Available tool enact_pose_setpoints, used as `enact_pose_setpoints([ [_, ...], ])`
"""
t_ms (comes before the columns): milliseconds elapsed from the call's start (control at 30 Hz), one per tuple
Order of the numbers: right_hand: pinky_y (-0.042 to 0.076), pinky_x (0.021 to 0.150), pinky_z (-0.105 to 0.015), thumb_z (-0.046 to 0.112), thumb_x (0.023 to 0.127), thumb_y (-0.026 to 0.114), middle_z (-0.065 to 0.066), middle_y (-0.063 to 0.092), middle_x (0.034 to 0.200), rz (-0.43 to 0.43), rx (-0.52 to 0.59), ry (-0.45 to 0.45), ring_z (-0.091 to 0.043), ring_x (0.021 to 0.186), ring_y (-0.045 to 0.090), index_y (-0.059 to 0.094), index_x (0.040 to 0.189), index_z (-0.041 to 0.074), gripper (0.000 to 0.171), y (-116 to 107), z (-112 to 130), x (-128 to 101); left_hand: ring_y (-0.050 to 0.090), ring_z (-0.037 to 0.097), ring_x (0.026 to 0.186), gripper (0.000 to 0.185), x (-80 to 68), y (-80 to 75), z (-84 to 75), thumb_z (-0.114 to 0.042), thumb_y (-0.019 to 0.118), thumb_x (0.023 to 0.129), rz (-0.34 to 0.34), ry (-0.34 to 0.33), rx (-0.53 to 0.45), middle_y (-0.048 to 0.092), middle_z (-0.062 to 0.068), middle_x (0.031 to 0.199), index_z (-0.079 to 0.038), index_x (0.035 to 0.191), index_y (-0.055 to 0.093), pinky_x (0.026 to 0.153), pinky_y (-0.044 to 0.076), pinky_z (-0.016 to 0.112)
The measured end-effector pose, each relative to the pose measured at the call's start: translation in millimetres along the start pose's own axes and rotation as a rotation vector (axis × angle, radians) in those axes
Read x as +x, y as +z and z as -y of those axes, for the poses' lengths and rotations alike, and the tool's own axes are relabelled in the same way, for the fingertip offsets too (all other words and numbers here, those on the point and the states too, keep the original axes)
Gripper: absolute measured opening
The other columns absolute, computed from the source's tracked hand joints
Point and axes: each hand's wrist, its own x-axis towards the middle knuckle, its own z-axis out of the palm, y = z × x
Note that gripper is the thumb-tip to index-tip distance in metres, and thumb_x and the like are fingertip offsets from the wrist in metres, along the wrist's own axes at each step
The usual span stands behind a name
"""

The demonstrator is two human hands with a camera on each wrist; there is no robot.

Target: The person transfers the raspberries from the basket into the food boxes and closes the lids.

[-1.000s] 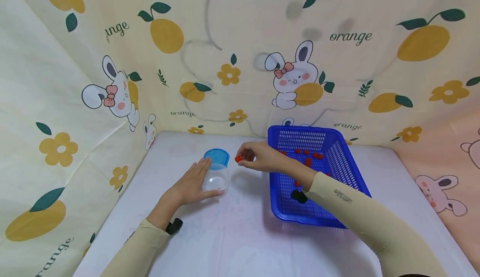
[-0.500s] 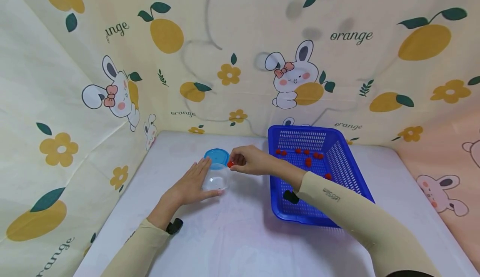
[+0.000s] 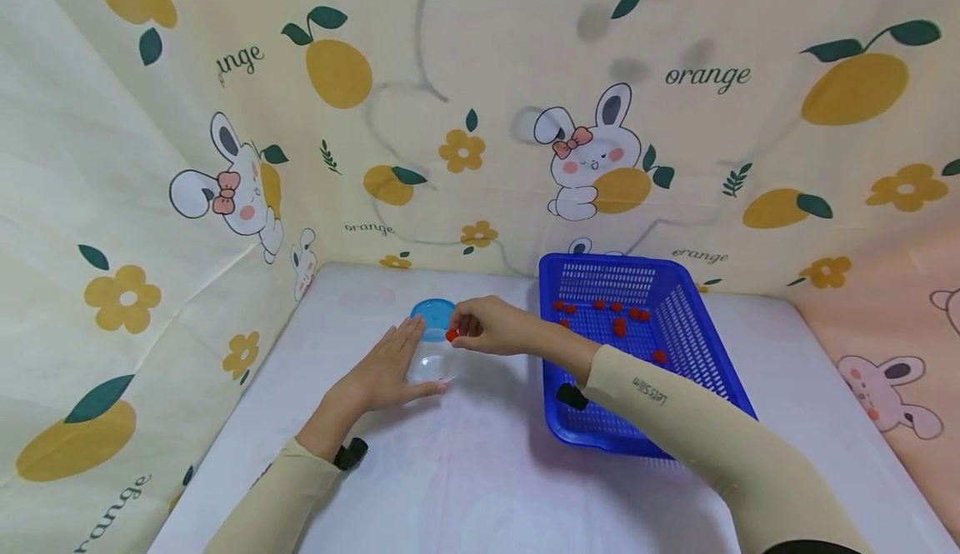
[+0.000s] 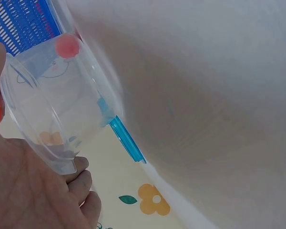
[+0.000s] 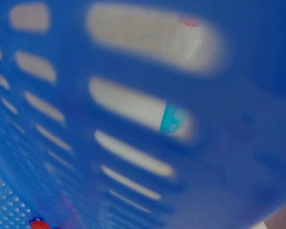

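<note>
A clear plastic tub (image 3: pixel 433 366) stands on the table, with a blue lid (image 3: pixel 433 317) just behind it. My left hand (image 3: pixel 378 371) rests against the tub's left side, fingers straight and thumb spread along its near side. Over the tub's far right rim, my right hand (image 3: pixel 491 326) pinches a small red berry-like piece (image 3: pixel 452 335) between thumb and fingertips. The left wrist view shows the tub (image 4: pixel 57 105) from the side, with another red piece (image 4: pixel 67 46) seen through its wall near the base. The right wrist view does not show the right fingers.
On the right stands a blue perforated basket (image 3: pixel 551 354) holding several red pieces (image 3: pixel 618 326); the right forearm crosses above it. The basket wall (image 5: pixel 148 119) fills most of the right wrist view. A printed cloth (image 3: pixel 480 121) hangs behind the table.
My right hand has moved left from beside the basket to the tub, carrying the red piece. The left hand has stayed at the tub.
</note>
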Motion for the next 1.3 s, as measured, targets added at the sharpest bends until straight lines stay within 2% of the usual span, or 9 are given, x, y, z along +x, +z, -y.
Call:
enact_pose_setpoints([
  [267, 0.059, 0.081, -0.019, 0.016, 0.101, 0.077, 0.002, 0.075, 0.097, 0.012, -0.006, 0.025, -0.009, 0.086, 0.066, 0.075, 0.117, 0.006, 0.018, 2, 0, 3, 0.008, 0.033, 0.167, 0.121, 0.4, 1.0, 0.4, -0.077, 0.064, 0.094, 0.013, -0.011, 0.023, 0.009, 0.017, 0.18, 0.0, 0.171, 0.01, 0.135, 0.009, 0.051],
  [533, 0.06, 0.083, -0.022, 0.015, 0.104, 0.073, -0.002, 0.075, 0.098, -0.034, -0.031, 0.024, -0.011, 0.087, 0.068, 0.074, 0.123, 0.002, 0.023, -5, -7, -5, 0.008, 0.035, 0.167, 0.121, 0.1, -0.1, -3.7, -0.073, 0.067, 0.094, 0.026, -0.015, 0.007, 0.01, 0.017, 0.18, 0.001, 0.171, 0.011, 0.134, 0.009, 0.053],
  [967, 0.062, 0.083, -0.028, 0.013, 0.102, 0.076, -0.002, 0.075, 0.1, -0.149, -0.018, 0.097, -0.015, 0.089, 0.069, 0.075, 0.12, 0.006, 0.02, -36, -23, -34, 0.009, 0.034, 0.167, 0.125, 2.5, 0.8, -3.0, -0.08, 0.064, 0.09, 0.023, -0.061, 0.03, 0.011, 0.015, 0.18, -0.003, 0.172, 0.011, 0.135, 0.008, 0.051],
  [1300, 0.063, 0.088, -0.033, 0.016, 0.101, 0.077, -0.001, 0.074, 0.103, -0.201, 0.005, 0.185, -0.017, 0.094, 0.069, 0.075, 0.122, 0.01, 0.022, -51, -36, -65, 0.009, 0.034, 0.167, 0.124, 1.8, 2.5, -4.1, -0.081, 0.062, 0.091, 0.027, -0.058, 0.04, 0.011, 0.016, 0.18, -0.002, 0.172, 0.01, 0.135, 0.008, 0.05],
])
